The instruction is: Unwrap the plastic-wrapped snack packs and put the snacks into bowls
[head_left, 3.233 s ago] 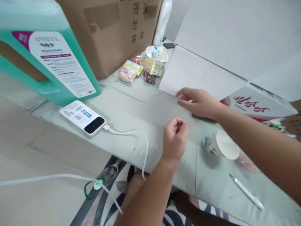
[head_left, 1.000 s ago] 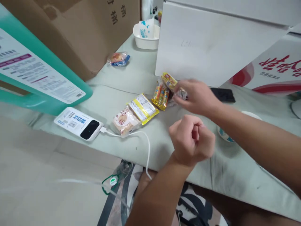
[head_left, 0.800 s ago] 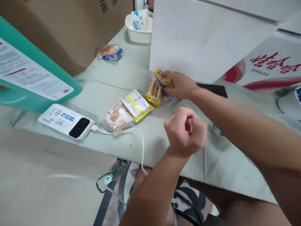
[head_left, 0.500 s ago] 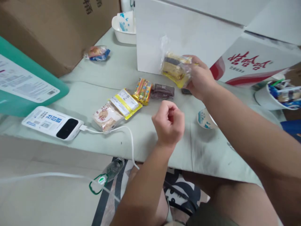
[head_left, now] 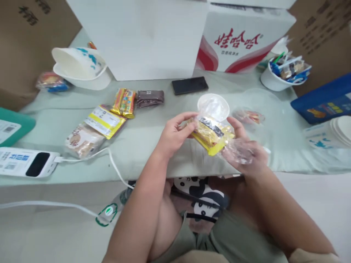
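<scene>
A yellow snack pack [head_left: 210, 133] in clear plastic is held up over the table edge, between both hands. My left hand [head_left: 177, 133] is closed on its left end, thumb and fingers pinching the wrapper. Round the right end, my right hand [head_left: 248, 151] is closed on the loose clear plastic, somewhat blurred by motion. Just behind the pack stands a white paper cup [head_left: 213, 106], its opening facing me. A clear wrapper with reddish bits [head_left: 250, 116] lies right of the cup. A black phone [head_left: 190, 85] rests farther back.
Left on the table are a brown packet [head_left: 150, 98], a colourful packet [head_left: 124, 102], a yellow-white packet [head_left: 105, 121], a wrapped biscuit pack [head_left: 83, 140] and a power bank [head_left: 27, 162] with a white cable. White boxes [head_left: 153, 40] stand behind; stacked cups [head_left: 326, 133] and a filled tub [head_left: 274, 80] stand right.
The right hand has brought the yellow snack pack down and nearer from beside the white box. My left hand, earlier an apparently empty fist, now grips the pack's left end. The view has turned right.
</scene>
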Demonstrator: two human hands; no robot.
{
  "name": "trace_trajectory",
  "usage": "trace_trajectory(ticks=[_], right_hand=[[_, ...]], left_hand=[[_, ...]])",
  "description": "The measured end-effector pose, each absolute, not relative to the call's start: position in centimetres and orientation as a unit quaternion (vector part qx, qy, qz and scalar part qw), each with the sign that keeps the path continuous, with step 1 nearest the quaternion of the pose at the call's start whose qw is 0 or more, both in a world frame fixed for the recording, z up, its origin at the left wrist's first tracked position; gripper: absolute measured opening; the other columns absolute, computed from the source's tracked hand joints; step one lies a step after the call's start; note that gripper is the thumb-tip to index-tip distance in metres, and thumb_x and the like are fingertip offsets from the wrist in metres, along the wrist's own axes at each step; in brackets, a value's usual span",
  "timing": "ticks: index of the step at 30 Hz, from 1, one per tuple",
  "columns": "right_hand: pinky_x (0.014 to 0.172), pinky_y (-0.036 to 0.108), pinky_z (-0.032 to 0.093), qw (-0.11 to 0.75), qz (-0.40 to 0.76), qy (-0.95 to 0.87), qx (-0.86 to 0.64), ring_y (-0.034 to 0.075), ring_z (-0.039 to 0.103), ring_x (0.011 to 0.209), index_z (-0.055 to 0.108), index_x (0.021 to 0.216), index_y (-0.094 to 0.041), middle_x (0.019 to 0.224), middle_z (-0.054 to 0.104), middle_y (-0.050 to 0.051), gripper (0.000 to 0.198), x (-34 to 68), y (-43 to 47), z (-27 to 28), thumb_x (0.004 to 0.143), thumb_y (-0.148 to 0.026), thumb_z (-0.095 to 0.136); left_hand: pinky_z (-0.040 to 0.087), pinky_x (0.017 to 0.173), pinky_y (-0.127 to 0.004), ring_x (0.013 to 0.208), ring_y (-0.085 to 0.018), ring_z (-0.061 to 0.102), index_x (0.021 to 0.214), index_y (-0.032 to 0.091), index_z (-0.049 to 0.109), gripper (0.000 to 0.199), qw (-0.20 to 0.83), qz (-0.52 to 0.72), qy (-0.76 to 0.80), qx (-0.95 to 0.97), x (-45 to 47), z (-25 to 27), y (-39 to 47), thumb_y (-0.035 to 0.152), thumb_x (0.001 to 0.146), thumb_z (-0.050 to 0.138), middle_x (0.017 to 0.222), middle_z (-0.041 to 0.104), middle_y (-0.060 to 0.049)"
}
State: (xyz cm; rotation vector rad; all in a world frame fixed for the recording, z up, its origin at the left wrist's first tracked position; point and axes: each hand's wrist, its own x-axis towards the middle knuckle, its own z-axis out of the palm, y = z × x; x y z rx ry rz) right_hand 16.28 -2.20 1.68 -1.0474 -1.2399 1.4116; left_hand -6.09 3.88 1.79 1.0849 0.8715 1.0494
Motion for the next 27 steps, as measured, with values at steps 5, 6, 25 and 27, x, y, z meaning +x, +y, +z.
trace_trajectory(ticks=[5, 6, 25, 27], right_hand=[[0.125, 0.058, 0.035, 0.407, 0.364, -0.718, -0.432, 0.037, 0.035, 0.153, 0.067, 0.133, -0.039, 0.159, 0.038, 0.006, 0.054, 19.3, -2.7, -0.4, 0.083, -0.056, 0.076], [0.126, 0.057, 0.034, 0.4, 0.338, -0.738, -0.425, 0.036, 0.034, 0.154, 0.072, 0.126, -0.037, 0.157, 0.039, 0.006, 0.045, 19.4, -2.9, -0.6, 0.084, -0.055, 0.076], [0.069, 0.031, 0.045, 0.471, 0.388, -0.608, -0.508, 0.015, 0.047, 0.073, 0.045, 0.08, -0.025, 0.08, 0.051, -0.002, 0.045, 15.3, -4.1, -0.1, 0.074, -0.053, 0.08], [0.071, 0.031, 0.047, 0.454, 0.448, -0.613, -0.466, 0.016, 0.052, 0.078, 0.05, 0.086, -0.024, 0.087, 0.057, 0.0, 0.037, 15.7, -4.4, 0.7, 0.084, -0.055, 0.07]], left_hand=[[0.064, 0.073, -0.03, 0.089, -0.018, 0.071, 0.103, 0.022, 0.079, 0.027, 0.639, 0.43, 0.416, 0.483, -4.5, 1.7, 3.9, 0.036, 0.079, 0.078, 0.107, 0.075, -0.004], [0.065, 0.075, -0.031, 0.091, -0.018, 0.071, 0.103, 0.023, 0.079, 0.026, 0.634, 0.421, 0.417, 0.497, -4.4, 1.9, 3.7, 0.035, 0.08, 0.077, 0.11, 0.075, -0.005], [0.05, 0.111, -0.043, 0.128, -0.027, 0.06, 0.085, 0.02, 0.074, 0.022, 0.355, 0.295, 0.397, 0.794, -3.5, 3.7, -1.4, 0.042, 0.084, 0.079, 0.138, 0.06, -0.011], [0.051, 0.109, -0.042, 0.125, -0.026, 0.062, 0.081, 0.02, 0.074, 0.02, 0.355, 0.307, 0.392, 0.791, -3.8, 3.9, -1.4, 0.039, 0.087, 0.076, 0.135, 0.063, -0.011]])
